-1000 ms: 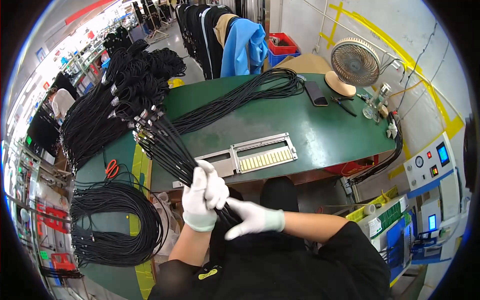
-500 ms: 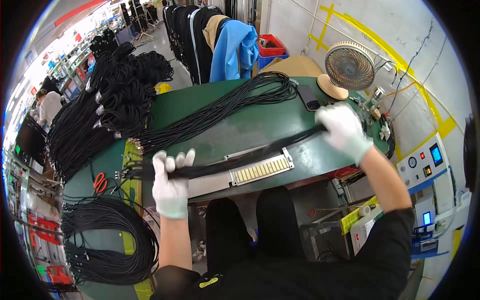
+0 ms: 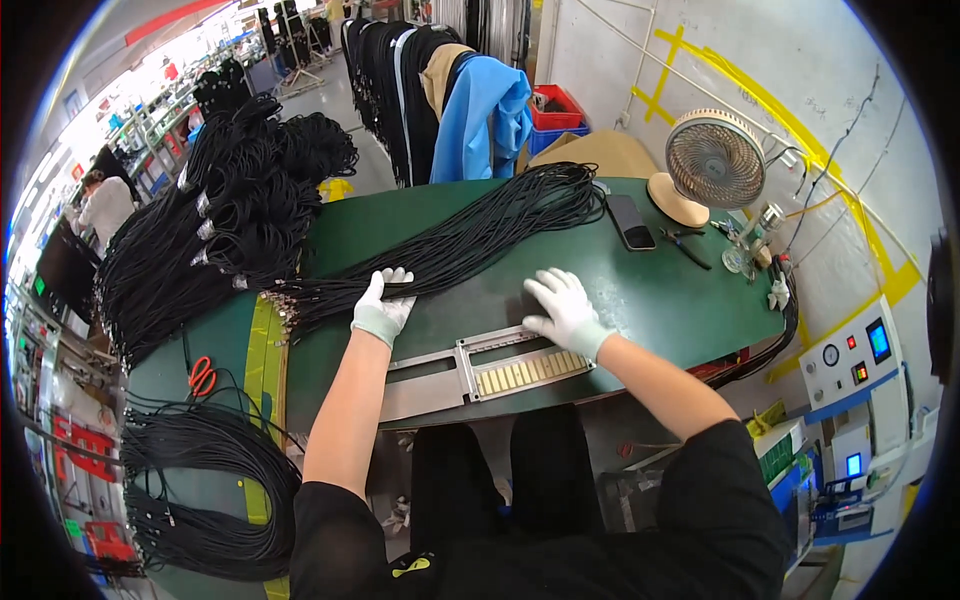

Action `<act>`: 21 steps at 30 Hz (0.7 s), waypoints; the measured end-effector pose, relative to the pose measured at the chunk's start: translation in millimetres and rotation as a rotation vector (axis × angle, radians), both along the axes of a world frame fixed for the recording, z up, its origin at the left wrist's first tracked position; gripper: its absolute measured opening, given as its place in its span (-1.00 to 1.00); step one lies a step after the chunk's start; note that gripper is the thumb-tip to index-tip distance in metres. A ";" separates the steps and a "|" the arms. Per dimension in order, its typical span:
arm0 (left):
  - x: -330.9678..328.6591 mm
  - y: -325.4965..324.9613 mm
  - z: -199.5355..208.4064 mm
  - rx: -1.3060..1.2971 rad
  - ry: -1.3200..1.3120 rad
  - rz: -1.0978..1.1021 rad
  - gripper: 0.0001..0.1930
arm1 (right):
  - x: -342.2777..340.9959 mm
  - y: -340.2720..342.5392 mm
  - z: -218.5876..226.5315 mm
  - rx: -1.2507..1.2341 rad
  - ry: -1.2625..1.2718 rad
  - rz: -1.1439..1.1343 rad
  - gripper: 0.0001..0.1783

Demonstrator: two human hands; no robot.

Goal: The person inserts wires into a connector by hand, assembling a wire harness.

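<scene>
My left hand, in a white glove, is at the near edge of a long bundle of black cables, its fingers curled around some of the strands. The bundle stretches across the green table, with metal-tipped ends at the left and loops at the far right. My right hand, also gloved, hovers empty with fingers spread, just beyond a metal fixture. This fixture has a row of pale yellow strips and lies along the table's near edge.
At left lie a big pile of coiled black cables, red-handled scissors and a cable loop. A phone, pliers and a fan occupy the far right. A control box stands beyond the right edge.
The cable strands stretched between my hands have moved away from me onto the bundle. My right hand has let go and come left; my left hand has shifted forward and slightly right.
</scene>
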State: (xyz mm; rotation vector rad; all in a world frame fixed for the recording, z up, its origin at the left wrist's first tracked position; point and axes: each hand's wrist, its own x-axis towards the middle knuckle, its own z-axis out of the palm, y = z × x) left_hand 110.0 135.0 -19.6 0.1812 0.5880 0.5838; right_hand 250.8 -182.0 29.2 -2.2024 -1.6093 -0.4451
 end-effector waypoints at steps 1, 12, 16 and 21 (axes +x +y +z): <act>-6.5 3.8 -1.8 0.053 -0.007 -0.075 -0.72 | -16.4 -6.8 0.8 0.006 0.055 0.032 -0.27; -126.5 -67.9 45.7 1.857 1.108 -0.408 -0.72 | -73.6 -33.0 2.1 -0.112 0.143 0.192 -0.22; -165.8 -104.3 42.6 2.016 1.151 -0.275 -0.89 | -69.9 -32.7 12.2 -0.112 0.130 0.183 -0.25; -208.1 -152.6 39.5 1.945 1.141 -0.312 -0.80 | -31.2 -1.4 -10.3 -0.048 0.095 0.163 -0.23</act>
